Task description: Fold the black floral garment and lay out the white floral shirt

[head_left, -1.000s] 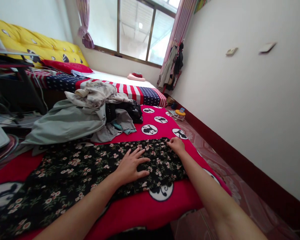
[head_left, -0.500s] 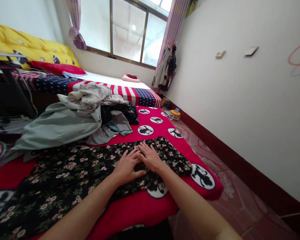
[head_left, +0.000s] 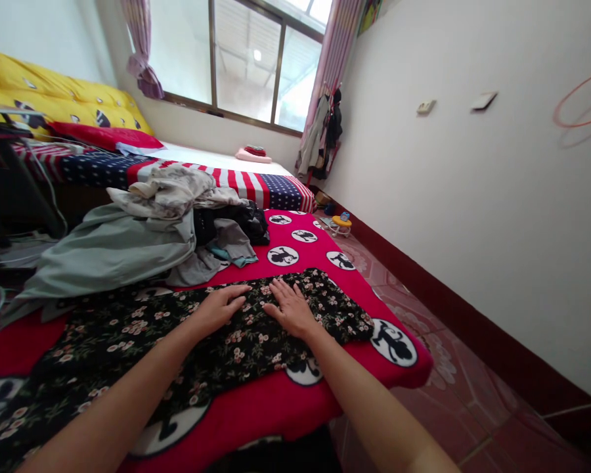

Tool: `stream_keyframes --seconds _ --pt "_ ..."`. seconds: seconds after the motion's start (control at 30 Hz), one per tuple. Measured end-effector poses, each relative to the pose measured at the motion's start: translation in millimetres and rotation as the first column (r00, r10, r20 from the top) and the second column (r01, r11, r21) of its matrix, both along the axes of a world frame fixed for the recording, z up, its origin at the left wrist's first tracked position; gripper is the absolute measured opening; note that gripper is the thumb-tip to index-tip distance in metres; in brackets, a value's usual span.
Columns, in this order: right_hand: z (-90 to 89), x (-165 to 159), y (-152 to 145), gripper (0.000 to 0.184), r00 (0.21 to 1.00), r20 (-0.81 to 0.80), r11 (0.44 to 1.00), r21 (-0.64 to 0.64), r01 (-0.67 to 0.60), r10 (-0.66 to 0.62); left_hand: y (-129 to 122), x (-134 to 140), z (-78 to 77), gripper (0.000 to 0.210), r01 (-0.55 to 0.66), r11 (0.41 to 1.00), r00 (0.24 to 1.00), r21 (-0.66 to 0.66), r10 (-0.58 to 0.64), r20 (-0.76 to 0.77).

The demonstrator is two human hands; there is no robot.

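Note:
A black garment with a floral print (head_left: 246, 335) lies stretched out across the red bed cover (head_left: 256, 410); its exact kind does not show. My left hand (head_left: 219, 309) rests on the middle of the cloth, fingers extended and holding nothing. To its right, my right hand (head_left: 290, 309) lies flat on the same cloth with the fingers spread. A small gap separates the two hands. Near the right edge of the bed is the folded-looking end of the garment.
Behind the garment sits a heap of clothes, with a grey-green piece (head_left: 123, 246) and a patterned white piece (head_left: 170, 190). A second bed with a flag-print cover (head_left: 246, 187) stands beyond. On the tiled floor at right is a small yellow stool (head_left: 341, 222) near the white wall (head_left: 453, 197).
My left hand has slid leftward across the floral cloth, away from my right hand, which it touched before. My right hand stays nearly in place on the cloth.

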State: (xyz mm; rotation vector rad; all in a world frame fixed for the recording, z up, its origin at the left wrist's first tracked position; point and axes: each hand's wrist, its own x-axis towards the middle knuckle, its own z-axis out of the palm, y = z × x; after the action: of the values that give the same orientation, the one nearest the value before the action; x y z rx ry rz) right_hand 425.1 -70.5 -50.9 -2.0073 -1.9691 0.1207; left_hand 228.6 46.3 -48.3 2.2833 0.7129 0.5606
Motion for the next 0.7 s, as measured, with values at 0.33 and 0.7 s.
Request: stream_keyframes --seconds 0.33,0.7 --pt "-6.7 -2 0 0.077 0.994 0.062 0.994 0.057 0.091 -0.095 -24 -32 -11.8 0.053 -0.099 0.879 0.867 0.466 0.306 -0.393" --pt "42.9 75 29 0.037 0.932 -0.171 0.913 0.206 0.351 -0.320 -25 -30 -18.2 0.053 -0.145 0.848 0.879 0.510 0.347 -0.328"
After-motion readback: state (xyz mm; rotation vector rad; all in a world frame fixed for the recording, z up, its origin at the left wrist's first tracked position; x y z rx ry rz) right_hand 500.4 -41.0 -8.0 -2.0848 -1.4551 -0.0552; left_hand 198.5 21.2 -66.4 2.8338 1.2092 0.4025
